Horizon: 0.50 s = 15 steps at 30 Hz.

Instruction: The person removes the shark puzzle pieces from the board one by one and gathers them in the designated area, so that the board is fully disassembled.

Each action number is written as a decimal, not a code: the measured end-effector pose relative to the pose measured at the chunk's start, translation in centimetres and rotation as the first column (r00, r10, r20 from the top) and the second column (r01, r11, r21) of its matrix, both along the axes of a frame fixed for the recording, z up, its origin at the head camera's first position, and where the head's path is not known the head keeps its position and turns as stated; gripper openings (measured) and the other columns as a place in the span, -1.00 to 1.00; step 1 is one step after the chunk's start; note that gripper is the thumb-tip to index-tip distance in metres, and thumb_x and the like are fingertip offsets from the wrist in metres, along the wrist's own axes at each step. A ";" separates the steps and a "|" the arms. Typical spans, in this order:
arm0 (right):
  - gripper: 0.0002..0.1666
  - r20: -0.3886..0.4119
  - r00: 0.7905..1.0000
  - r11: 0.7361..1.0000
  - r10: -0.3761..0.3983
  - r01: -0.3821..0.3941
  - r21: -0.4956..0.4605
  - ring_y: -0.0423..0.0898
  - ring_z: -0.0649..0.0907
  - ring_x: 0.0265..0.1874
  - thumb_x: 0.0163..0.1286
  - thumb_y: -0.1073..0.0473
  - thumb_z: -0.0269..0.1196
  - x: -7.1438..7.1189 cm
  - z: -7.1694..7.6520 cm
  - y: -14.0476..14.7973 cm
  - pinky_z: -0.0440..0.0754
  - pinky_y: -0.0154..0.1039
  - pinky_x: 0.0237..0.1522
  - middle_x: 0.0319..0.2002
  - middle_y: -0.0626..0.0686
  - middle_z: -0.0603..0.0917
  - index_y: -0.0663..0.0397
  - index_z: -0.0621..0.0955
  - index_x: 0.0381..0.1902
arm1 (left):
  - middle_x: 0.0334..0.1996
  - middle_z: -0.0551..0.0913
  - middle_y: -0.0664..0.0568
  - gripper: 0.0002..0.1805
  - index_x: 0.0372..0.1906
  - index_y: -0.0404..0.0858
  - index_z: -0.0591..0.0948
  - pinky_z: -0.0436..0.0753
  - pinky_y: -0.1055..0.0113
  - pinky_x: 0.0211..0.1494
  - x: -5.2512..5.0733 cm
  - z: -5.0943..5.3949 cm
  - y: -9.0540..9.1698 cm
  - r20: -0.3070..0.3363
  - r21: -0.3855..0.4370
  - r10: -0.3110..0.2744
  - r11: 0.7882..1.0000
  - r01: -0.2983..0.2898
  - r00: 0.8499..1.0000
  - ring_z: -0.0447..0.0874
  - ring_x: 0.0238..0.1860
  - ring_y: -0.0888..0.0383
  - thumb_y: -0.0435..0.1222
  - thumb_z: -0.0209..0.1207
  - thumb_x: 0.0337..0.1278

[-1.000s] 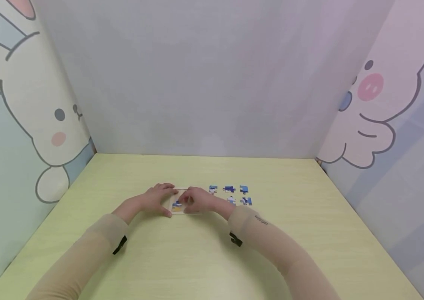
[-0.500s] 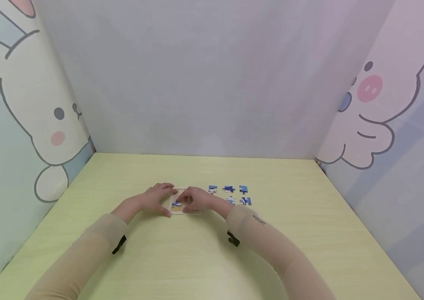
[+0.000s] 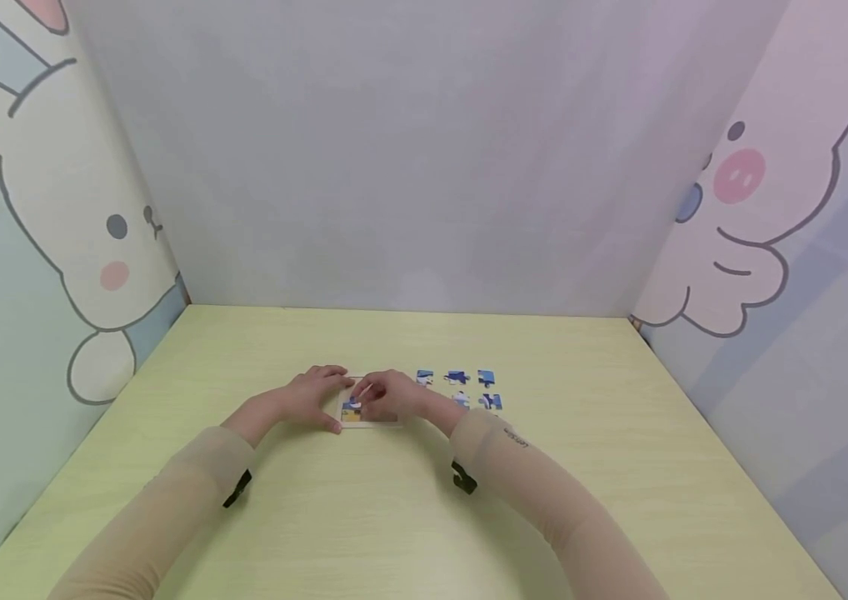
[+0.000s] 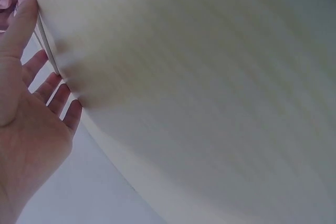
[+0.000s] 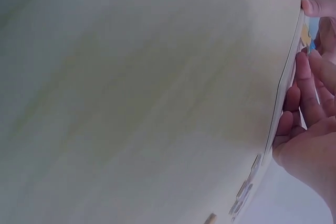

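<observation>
A small light-framed puzzle tray (image 3: 371,427) lies on the table in the head view, with blue and yellow puzzle pieces (image 3: 350,414) in its front left corner. My left hand (image 3: 309,398) rests spread at the tray's left side. Its thumb touches the front left corner and its fingers are at the back edge. Over the tray, the right hand (image 3: 391,396) pinches a puzzle piece between thumb and fingers, mostly hidden. The right wrist view shows blue and yellow bits (image 5: 308,39) by the right hand's fingertips (image 5: 313,56).
Several loose blue and white puzzle pieces (image 3: 457,377) lie in rows to the right of the tray. Behind the pale yellow table (image 3: 364,517) stands a grey back wall (image 3: 409,167), with cartoon-printed side panels left and right.
The right hand has shifted slightly over the tray, its thumb moving a little left and up towards the fingers. The left hand keeps its place at the tray's edge.
</observation>
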State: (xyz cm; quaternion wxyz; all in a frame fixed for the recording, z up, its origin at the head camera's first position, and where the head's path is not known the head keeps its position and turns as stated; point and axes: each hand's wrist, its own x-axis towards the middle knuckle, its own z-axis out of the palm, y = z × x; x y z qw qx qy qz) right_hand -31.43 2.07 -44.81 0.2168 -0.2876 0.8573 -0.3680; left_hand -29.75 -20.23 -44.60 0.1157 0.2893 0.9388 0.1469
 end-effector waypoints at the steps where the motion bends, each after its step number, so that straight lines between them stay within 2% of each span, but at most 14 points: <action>1: -0.78 0.002 1.000 1.000 -0.007 0.007 -0.007 -0.28 0.60 -0.25 0.32 0.16 0.25 0.0 0.0 -0.1 0.54 -0.37 -0.09 -0.25 -0.16 0.66 -0.12 0.61 -0.07 | 0.42 0.15 -0.15 -0.02 0.38 -0.18 0.29 0.16 -0.28 0.29 0.0 0.0 0.0 0.000 -0.002 -0.001 1.000 0.001 1.000 0.04 0.40 -0.20 0.19 0.33 -0.16; 9: -0.85 0.004 0.999 0.997 -0.047 0.047 -0.057 -0.27 0.59 -0.33 0.33 0.17 0.23 0.1 -0.4 -0.6 0.51 -0.42 -0.25 -0.32 -0.15 0.66 -0.11 0.60 -0.13 | 0.42 0.14 -0.18 -0.06 0.38 -0.16 0.29 0.16 -0.31 0.28 0.2 0.3 0.0 0.009 -0.006 -0.002 1.000 0.002 1.000 0.04 0.40 -0.23 0.15 0.33 -0.11; 15: -0.84 -0.027 0.997 0.996 -0.068 0.066 -0.065 -0.27 0.60 -0.32 0.33 0.18 0.24 0.2 -0.6 -0.7 0.53 -0.40 -0.25 -0.33 -0.15 0.66 -0.11 0.59 -0.13 | 0.43 0.13 -0.18 -0.06 0.39 -0.17 0.28 0.14 -0.31 0.29 0.3 0.3 0.1 0.018 0.002 -0.003 1.000 0.003 1.000 0.02 0.41 -0.24 0.15 0.33 -0.11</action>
